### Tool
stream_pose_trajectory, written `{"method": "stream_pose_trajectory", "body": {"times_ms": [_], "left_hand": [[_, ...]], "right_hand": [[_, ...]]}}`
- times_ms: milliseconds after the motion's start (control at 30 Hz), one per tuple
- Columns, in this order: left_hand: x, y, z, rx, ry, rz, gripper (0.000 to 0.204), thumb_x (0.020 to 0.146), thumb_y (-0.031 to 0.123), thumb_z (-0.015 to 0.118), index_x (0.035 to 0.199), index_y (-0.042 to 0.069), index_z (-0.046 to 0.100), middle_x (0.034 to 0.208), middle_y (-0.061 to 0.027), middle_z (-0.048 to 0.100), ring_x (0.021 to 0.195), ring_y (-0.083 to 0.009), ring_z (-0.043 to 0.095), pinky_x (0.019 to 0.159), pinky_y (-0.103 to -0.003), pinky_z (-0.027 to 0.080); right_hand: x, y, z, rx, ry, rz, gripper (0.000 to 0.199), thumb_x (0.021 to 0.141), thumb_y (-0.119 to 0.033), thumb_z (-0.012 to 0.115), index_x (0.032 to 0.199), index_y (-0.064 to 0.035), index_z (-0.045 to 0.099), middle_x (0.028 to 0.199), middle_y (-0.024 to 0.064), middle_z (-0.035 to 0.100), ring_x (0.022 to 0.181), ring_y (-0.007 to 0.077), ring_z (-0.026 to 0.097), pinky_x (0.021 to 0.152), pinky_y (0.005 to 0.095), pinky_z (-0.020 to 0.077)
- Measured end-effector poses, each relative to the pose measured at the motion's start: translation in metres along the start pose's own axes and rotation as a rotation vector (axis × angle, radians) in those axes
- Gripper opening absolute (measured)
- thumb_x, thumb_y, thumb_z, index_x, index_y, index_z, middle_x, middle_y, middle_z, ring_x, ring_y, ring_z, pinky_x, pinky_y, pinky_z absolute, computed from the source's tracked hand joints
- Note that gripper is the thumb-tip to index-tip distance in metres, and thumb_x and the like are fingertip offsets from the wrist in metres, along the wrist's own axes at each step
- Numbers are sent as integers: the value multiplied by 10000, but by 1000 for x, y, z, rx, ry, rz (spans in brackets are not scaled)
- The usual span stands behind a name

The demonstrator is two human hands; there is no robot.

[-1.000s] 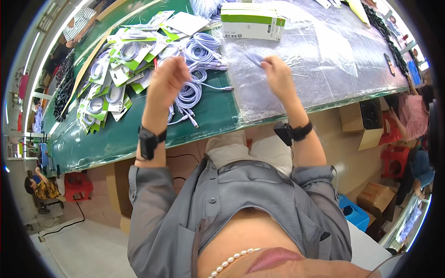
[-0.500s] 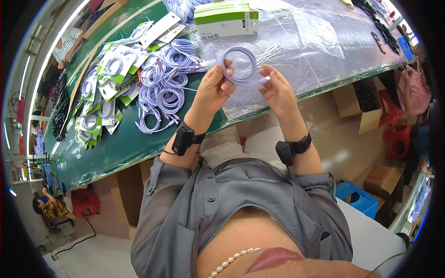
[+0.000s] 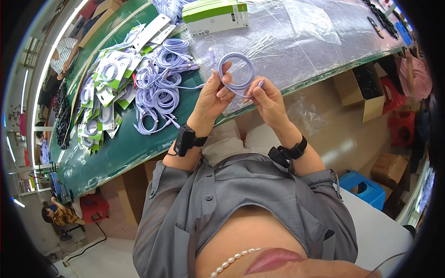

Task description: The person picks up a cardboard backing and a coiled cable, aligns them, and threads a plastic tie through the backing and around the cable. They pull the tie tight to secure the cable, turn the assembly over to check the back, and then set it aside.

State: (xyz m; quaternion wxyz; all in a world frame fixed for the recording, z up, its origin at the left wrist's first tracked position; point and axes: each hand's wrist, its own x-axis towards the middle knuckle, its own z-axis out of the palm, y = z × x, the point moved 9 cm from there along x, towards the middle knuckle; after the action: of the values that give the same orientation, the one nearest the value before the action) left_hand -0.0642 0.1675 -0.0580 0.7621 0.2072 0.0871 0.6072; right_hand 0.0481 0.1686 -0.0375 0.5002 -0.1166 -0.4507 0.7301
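Observation:
A lavender charging cable, wound into a round coil, is held up over the table's near edge. My left hand is closed on the coil's left side, with one connector sticking up beyond the fingers. At the lower right of the coil, my right hand pinches the cable, and its other connector pokes out above the thumb. To the left lies a pile of similar coiled cables. Left of that pile are green and white cards with coiled cables on them.
Behind my hands stands a green and white box of cards. White twist ties lie on the plastic-covered table. A pair of dark-handled cutters rests at the far right. An open carton and red stools stand on the floor.
My right hand has come in from beside the coil and now grips its lower right part. The coil sits slightly lower in view.

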Motion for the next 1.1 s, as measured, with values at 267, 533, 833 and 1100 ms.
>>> {"method": "stream_pose_trajectory", "body": {"times_ms": [267, 533, 833, 1100], "left_hand": [[0, -1, -2, -23, -1, -20, 415, 947, 337, 483, 1251, 55, 487, 827, 18, 513, 511, -30, 355, 507, -194, 295], [-2, -11, 6, 78, 52, -73, 350, 981, 273, 434, 1221, 29, 507, 820, -1, 520, 520, -45, 362, 521, -204, 320], [-2, -12, -1, 383, 170, -52, 380, 995, 254, 403, 1209, -51, 478, 793, 9, 507, 527, -51, 349, 518, -208, 321], [-4, -14, -4, 524, 234, -31, 306, 997, 265, 403, 1101, 1, 517, 772, 6, 491, 501, -45, 323, 473, -202, 296]], "right_hand": [[2, 5, -5, 81, -34, 82, 186, 952, -220, 517, 885, -46, 528, 800, 15, 519, 721, 98, 510, 684, 264, 453], [6, 4, -30, 268, 68, 194, 185, 947, -233, 526, 901, -54, 524, 791, 6, 523, 663, 90, 514, 609, 265, 463], [3, 19, -50, 26, 328, 225, 223, 923, -150, 568, 1107, -26, 536, 804, -3, 540, 655, 73, 535, 599, 231, 472], [-9, 32, -50, -41, 255, 462, 253, 957, -187, 505, 1135, -14, 552, 848, -5, 558, 643, 51, 516, 601, 196, 455]]}}
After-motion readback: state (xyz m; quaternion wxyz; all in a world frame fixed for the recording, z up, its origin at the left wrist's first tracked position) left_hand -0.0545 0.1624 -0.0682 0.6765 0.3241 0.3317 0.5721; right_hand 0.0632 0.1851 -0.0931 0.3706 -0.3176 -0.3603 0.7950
